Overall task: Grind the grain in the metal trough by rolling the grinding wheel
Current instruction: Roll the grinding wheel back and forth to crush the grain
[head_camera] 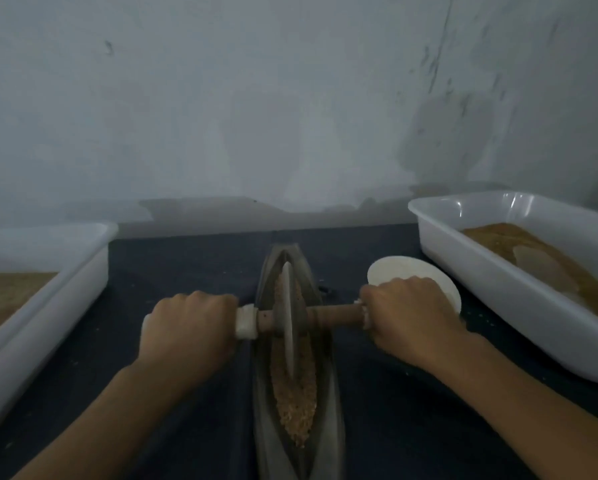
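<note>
From the head camera: a person's left hand (190,327) and right hand (406,315) each curl tightly around one end of the wooden axle (335,315), holding the grinding wheel (288,320) upright in the metal trough (268,410). The wheel stands on edge near the middle of the long, boat-shaped trough, which runs away from the person across a dark mat (173,265). Coarse brown grain (296,407) fills the channel on both sides of the disc, heaped thicker toward the near end.

The risks lie in balance and spill. Uneven pressure from one hand would likely tilt the thin disc and let it ride up the sloped wall, throwing grain over the rim. A long stroke toward the far tip could push grain out of the shallow end. The small white dish (398,268) sits just behind the right hand, close enough to be knocked. White trays (498,292) of brown meal flank the mat, well apart from the trough.
</note>
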`<state>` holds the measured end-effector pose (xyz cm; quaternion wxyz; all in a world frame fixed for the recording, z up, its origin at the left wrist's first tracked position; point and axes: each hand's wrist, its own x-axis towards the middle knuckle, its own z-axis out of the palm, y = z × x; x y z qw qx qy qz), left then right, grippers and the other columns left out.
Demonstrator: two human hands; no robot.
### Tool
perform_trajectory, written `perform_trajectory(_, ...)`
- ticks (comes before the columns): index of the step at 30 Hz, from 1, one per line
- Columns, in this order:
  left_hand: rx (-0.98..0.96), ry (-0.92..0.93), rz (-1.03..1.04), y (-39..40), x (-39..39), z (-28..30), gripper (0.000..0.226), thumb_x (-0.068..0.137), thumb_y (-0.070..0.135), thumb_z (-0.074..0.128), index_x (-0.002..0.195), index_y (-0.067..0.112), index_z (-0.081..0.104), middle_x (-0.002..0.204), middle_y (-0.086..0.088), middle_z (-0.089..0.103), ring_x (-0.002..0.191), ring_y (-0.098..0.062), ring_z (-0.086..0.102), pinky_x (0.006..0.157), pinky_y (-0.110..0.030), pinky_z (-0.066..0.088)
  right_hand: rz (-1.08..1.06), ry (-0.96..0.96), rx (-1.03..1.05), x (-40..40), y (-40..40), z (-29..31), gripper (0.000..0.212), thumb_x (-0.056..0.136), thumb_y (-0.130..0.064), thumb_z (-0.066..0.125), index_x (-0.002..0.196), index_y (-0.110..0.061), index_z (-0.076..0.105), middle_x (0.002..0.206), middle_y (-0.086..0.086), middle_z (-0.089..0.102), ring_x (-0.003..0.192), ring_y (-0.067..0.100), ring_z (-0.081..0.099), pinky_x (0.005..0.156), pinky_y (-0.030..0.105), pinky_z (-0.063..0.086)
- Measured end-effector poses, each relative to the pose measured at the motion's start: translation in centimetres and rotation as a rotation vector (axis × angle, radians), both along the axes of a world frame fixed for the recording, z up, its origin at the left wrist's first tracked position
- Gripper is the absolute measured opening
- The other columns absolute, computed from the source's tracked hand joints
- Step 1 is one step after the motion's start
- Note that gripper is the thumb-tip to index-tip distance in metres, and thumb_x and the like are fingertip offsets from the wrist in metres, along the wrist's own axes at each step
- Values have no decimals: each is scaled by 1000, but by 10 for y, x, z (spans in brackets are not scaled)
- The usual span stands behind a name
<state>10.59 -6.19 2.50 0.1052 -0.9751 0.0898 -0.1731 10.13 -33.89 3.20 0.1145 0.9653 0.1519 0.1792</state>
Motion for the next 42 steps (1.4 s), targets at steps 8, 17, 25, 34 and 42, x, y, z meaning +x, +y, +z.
perform_trajectory(8, 22, -64, 5, 0, -7, -4, 28, 76, 50, 59, 68, 33, 39, 57, 12, 40, 51, -8, 41, 46, -26, 25, -61, 14, 4, -7, 5, 3, 11, 84, -41, 55, 85, -31, 50, 73, -7, 56, 61, 19, 47, 48, 30, 17)
perform_trajectory(17, -97, -122, 26, -10, 36, -4, 21, 81, 43, 60, 74, 29, 46, 66, 11, 46, 58, -13, 44, 52, -26, 29, -49, -134, -50, 46, 11, 5, 14, 82, -37, 59, 80, -26, 51, 70, -3, 60, 62, 24, 58, 52, 30, 29)
perform_trajectory(25, 86, -132, -71, -7, -21, -1, 29, 77, 40, 60, 68, 30, 35, 57, 10, 35, 49, -8, 36, 46, -25, 18, -59, 23, 15, -15, -14, -19, 30, 78, -48, 53, 61, -33, 34, 49, -9, 40, 44, 3, 39, 40, 24, 23)
perform_trajectory(34, -121, -124, 31, -11, 41, -7, 27, 79, 44, 61, 70, 28, 41, 61, 10, 37, 56, -16, 40, 51, -27, 26, 4, -183, -40, 53, 10, 1, 24, 76, -36, 68, 68, -23, 50, 60, 2, 57, 51, 28, 53, 49, 28, 20)
perform_trajectory(42, -12, -164, -53, 1, -21, -14, 47, 69, 45, 68, 59, 30, 25, 50, 12, 29, 43, -4, 17, 45, -23, 9, 69, -98, -103, -3, -4, -4, 38, 64, -38, 73, 64, -32, 35, 47, -8, 38, 39, 16, 36, 43, 23, 14)
